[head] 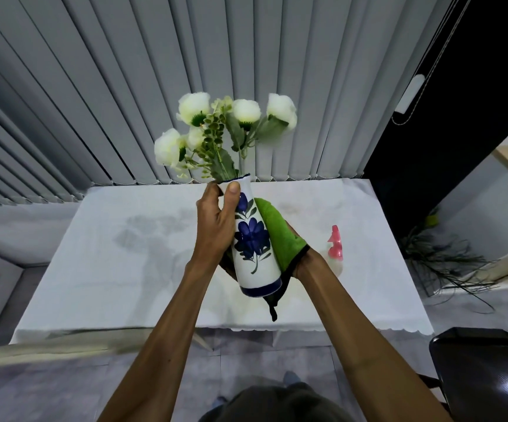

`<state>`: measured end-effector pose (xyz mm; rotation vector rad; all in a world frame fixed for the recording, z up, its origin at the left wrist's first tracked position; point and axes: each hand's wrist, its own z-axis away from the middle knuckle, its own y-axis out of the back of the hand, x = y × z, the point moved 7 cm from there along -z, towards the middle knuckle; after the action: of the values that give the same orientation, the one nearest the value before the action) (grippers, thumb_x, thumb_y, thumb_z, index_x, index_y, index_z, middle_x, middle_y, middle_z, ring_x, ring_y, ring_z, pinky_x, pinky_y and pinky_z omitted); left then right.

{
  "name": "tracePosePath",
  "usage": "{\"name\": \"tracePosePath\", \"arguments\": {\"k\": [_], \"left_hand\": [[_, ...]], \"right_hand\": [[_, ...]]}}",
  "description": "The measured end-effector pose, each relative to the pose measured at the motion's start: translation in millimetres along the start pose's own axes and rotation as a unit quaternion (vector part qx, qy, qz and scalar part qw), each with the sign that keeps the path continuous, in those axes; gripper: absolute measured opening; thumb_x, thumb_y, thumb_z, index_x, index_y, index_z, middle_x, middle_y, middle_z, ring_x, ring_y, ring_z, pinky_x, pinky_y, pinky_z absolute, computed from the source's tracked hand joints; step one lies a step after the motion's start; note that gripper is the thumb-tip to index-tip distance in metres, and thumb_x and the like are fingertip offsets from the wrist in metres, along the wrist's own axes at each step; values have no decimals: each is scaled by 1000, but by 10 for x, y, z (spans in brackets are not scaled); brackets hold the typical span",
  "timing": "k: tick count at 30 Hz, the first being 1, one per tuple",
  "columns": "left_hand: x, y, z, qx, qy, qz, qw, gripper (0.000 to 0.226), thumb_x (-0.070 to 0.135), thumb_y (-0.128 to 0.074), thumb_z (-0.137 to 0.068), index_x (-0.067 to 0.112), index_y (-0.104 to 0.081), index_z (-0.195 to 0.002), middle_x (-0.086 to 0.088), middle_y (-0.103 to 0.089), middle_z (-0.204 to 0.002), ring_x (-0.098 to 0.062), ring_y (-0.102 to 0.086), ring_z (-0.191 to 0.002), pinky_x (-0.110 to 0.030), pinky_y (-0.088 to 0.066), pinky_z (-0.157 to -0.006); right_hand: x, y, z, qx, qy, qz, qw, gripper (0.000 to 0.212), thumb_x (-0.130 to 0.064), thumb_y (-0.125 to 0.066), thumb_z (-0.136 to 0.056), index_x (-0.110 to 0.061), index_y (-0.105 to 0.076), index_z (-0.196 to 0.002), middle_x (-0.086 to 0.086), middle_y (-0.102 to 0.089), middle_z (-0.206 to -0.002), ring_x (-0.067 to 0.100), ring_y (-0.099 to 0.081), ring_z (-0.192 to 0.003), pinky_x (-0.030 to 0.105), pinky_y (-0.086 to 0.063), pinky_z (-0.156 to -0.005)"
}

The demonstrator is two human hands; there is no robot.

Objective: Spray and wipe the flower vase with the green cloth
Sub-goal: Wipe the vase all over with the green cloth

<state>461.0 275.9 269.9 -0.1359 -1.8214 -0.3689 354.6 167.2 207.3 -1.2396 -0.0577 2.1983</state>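
Note:
A tall white flower vase [254,248] with blue painted flowers and a blue base is lifted above the table, tilted away from me. White artificial flowers [222,129] stick out of its mouth. My left hand [216,220] grips the vase around its neck and upper body, thumb near the rim. My right hand [300,257] is mostly hidden under the green cloth [277,236], which it presses against the vase's right side. The cloth's black-edged corner hangs below the vase base. A spray bottle [335,248] with a pink trigger head stands on the table just right of my right hand.
The table [118,269] carries a white cloth, with grey vertical blinds [124,86] right behind its far edge. A black chair [487,376] sits at the lower right. A dried plant [441,257] lies on the floor at the right.

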Motion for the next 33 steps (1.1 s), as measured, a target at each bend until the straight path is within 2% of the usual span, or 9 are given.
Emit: {"name": "tracePosePath", "arguments": {"k": [4, 7, 14, 17, 19, 22, 27, 31, 33], "left_hand": [[-51, 38, -38, -7, 22, 51, 998, 53, 56, -48, -95, 3, -51, -86, -16, -56, -79, -16, -55, -78, -49, -50, -74], [-24, 78, -74, -1, 14, 56, 998, 45, 55, -48, -96, 13, -48, -78, 0, -51, -74, -12, -50, -72, -38, -45, -69], [22, 162, -153, 24, -10, 48, 999, 30, 50, -50, -95, 27, -48, -75, 15, -49, -66, -4, -43, -62, -22, -40, -61], [73, 164, -151, 15, -39, 34, 999, 27, 46, -58, -91, 23, -51, -78, 18, -50, -64, -1, -41, -52, -16, -36, -50], [101, 126, -132, 0, -55, 31, 998, 27, 42, -63, -88, 15, -56, -90, 13, -59, -74, 0, -53, -54, -15, -42, -51], [139, 105, -109, -7, -82, 11, 997, 30, 39, -65, -85, 12, -57, -97, 4, -62, -82, 1, -60, -59, -13, -45, -53], [97, 158, -118, -1, -75, 10, 997, 35, 41, -66, -84, 11, -58, -101, -3, -66, -89, -3, -65, -65, -17, -50, -55], [24, 195, -124, 9, -44, 19, 999, 41, 45, -64, -83, 10, -58, -105, -11, -69, -95, -7, -68, -67, -22, -54, -57], [-5, 228, -120, 26, -40, 23, 999, 36, 41, -63, -87, 11, -58, -105, -7, -68, -93, -3, -64, -64, -18, -50, -56]], "right_hand": [[237, 90, 11, 31, -41, -70, 996, 60, -19, -40, -109, -10, -74, -59, 3, -69, -46, 12, -65, -35, 20, -48, -32], [391, 58, 1, 28, -65, -115, 991, 75, -24, -42, -108, -12, -74, -41, 5, -72, -51, 16, -68, -39, 24, -51, -34], [587, -27, -2, -15, -108, -137, 984, 72, -36, -31, -107, -11, -80, -61, 6, -76, -61, 19, -73, -50, 34, -54, -56], [622, -37, -1, -25, -110, -96, 989, 59, -22, -26, -110, -6, -72, -76, 5, -74, -55, 14, -70, -44, 23, -55, -44], [615, -53, -29, -23, -92, -68, 993, 48, -12, -25, -110, -7, -61, -79, 2, -69, -51, 13, -66, -42, 17, -51, -41], [589, -142, -77, -42, -71, -54, 995, 54, -7, -28, -108, -10, -61, -66, -2, -61, -45, 11, -57, -40, 15, -47, -43], [622, -146, -145, -40, -67, -64, 995, 71, -18, -34, -106, -14, -71, -45, 3, -62, -47, 17, -60, -39, 18, -49, -44], [679, -93, -153, -44, -79, -65, 994, 62, -22, -40, -104, -14, -69, -49, 5, -55, -45, 18, -52, -35, 19, -47, -43], [694, -90, -162, -41, -100, -74, 991, 43, -21, -45, -101, -10, -60, -62, 6, -48, -48, 17, -46, -36, 20, -44, -44]]}}
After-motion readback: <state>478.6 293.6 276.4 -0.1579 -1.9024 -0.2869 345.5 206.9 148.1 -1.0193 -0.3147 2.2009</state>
